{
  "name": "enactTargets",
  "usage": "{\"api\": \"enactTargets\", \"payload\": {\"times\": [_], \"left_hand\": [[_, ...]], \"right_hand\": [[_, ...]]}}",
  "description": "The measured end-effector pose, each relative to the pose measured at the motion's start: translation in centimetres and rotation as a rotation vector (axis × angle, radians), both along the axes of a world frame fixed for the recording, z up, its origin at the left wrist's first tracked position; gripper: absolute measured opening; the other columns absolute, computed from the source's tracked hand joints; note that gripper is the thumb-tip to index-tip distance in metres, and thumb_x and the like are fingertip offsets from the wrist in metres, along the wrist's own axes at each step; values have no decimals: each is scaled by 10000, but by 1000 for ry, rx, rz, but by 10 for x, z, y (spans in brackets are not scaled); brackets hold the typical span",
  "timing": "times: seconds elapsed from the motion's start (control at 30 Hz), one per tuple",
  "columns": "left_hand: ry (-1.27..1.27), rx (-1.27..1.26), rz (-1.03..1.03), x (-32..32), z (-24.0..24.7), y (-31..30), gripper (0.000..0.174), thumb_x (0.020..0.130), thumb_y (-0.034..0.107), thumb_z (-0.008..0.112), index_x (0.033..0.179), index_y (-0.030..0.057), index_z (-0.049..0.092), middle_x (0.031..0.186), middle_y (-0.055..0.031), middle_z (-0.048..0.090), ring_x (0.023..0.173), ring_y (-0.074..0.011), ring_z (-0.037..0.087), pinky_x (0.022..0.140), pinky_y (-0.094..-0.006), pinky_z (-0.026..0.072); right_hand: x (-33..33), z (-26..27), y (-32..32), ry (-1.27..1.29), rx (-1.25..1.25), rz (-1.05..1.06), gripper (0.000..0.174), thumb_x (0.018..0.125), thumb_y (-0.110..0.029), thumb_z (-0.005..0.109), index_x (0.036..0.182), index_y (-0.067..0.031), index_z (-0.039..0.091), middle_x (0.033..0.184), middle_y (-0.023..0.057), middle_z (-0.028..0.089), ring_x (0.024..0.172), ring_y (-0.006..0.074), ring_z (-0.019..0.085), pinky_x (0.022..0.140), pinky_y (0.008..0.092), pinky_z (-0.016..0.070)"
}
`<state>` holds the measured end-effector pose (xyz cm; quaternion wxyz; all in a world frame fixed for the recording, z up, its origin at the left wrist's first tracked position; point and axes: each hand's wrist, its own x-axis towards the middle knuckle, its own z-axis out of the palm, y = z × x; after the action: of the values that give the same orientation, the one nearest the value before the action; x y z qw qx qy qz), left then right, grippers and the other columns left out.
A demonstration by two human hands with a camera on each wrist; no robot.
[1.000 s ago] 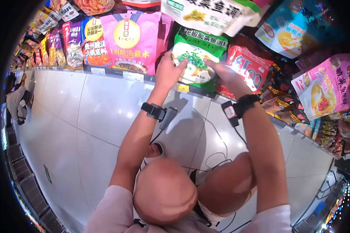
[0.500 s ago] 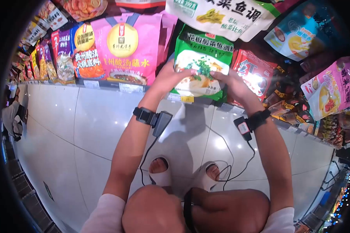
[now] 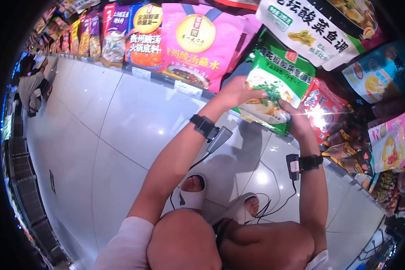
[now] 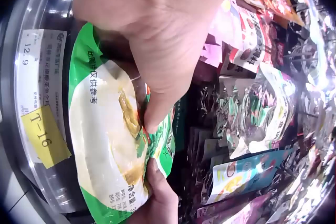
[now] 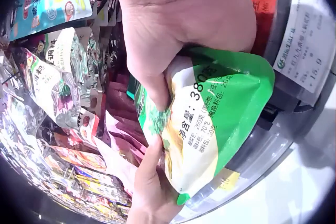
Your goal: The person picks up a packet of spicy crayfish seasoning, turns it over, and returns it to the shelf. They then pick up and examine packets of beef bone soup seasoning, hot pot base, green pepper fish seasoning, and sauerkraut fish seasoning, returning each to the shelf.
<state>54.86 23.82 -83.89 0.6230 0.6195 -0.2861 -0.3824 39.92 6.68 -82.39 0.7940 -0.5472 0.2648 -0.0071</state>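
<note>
Both hands hold a green-and-white pickled-fish seasoning packet at the front of the shelf. My left hand grips its left side and my right hand its right side. In the head view both thumbs lie on the printed front, close together near its middle. The left wrist view shows the packet's front bent, with the left thumb pressing into it. From the right wrist, its lower part bulges outward and the right thumb presses the picture. The fingers behind the packet are hidden.
A pink pouch stands left of the packet, a red packet right of it. Above hangs a white pouch. Price labels line the shelf edge. Cables lie by my feet. Another person is at the far left.
The head view has turned, so packet, hands and shelf appear farther right and more tilted. My knees have shifted and both feet now show. Both hands have stayed on the packet.
</note>
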Motion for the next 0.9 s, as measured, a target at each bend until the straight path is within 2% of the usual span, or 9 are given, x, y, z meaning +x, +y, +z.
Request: {"api": "enactTargets", "payload": {"times": [0.37,0.43,0.47,0.5,0.53,0.63,0.73,0.83,0.9], "left_hand": [[39,16,-98,-1,6,0,413,866,226,694,1190,-10,595,1093,-79,673,963,-129,619,845,-284,482],[48,93,123,-5,25,10,434,926,326,612,1189,-17,572,1088,-78,656,963,-125,613,854,-273,480],[22,97,208,1,9,15,433,940,334,587,1193,-17,561,1079,-76,651,958,-126,610,851,-272,477],[5,107,292,4,-8,22,433,954,341,561,1198,-16,550,1071,-73,646,952,-127,608,848,-270,474],[198,-21,199,-6,22,34,370,955,272,569,1198,-7,549,1078,-62,640,944,-116,604,842,-270,475],[128,-6,162,-16,26,47,329,940,189,593,1200,-6,541,1097,-66,636,947,-108,608,829,-263,485],[288,-58,148,-25,23,48,363,897,132,646,1217,1,536,1104,-76,642,958,-117,624,827,-270,514],[346,-62,124,-32,20,44,408,872,112,673,1240,7,529,1117,-80,643,967,-129,631,834,-284,526],[379,-43,114,-37,15,45,435,859,99,686,1253,10,525,1126,-80,642,970,-134,633,839,-291,530]], "right_hand": [[-6,-4,0,15,-85,-93,543,942,-359,580,1314,23,477,1246,120,584,1101,197,584,943,322,461],[-4,-4,-1,43,46,-79,603,960,-433,528,1355,12,434,1305,126,544,1130,208,570,970,343,450],[-8,16,10,-13,177,-82,639,980,-504,428,1393,-18,391,1361,132,499,1173,227,555,1001,363,442],[-13,27,20,0,181,-97,639,980,-504,428,1393,-18,391,1361,132,499,1173,227,555,1001,363,442],[-16,37,28,-60,204,-110,636,986,-515,393,1399,-31,386,1370,133,493,1189,232,548,1013,368,437],[-25,32,35,-122,197,-131,631,1002,-525,315,1411,-47,369,1374,134,490,1206,244,540,1014,376,444],[-34,29,42,-42,211,-177,627,1007,-518,304,1404,-37,367,1371,149,484,1188,246,555,1003,370,453],[-37,26,44,-36,116,-269,624,1011,-511,304,1364,-6,405,1308,163,527,1118,220,595,964,352,475],[-44,6,35,-90,-114,-213,616,1018,-500,300,1268,28,497,1187,152,597,1022,169,619,884,319,496]]}}
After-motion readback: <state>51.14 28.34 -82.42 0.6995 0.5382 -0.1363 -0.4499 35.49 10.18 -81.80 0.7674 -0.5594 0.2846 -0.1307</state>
